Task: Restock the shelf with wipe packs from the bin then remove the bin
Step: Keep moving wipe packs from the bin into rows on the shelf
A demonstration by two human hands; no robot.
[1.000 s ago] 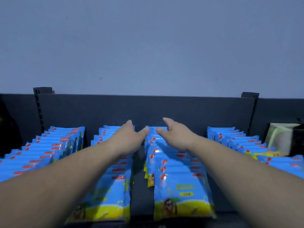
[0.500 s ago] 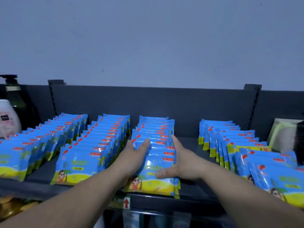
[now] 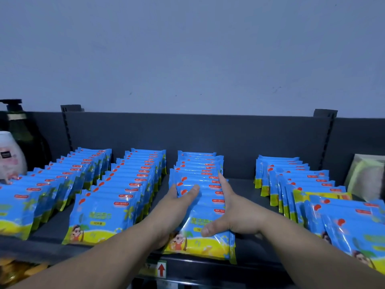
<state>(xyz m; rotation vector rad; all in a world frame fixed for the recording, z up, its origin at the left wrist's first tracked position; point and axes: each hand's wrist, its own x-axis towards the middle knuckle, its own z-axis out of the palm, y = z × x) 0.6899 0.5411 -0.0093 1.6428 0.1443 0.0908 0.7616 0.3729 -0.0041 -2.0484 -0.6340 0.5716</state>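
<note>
While my left hand and right hand press straight fingers against either side of the middle row of blue-and-yellow plastic wipe packs on the dark grey shelf, I seem to be squaring it; next needs more packs, though no bin shows.

Forearms reach forward, left hand and right hand flat, fingers apparently straight.
</note>
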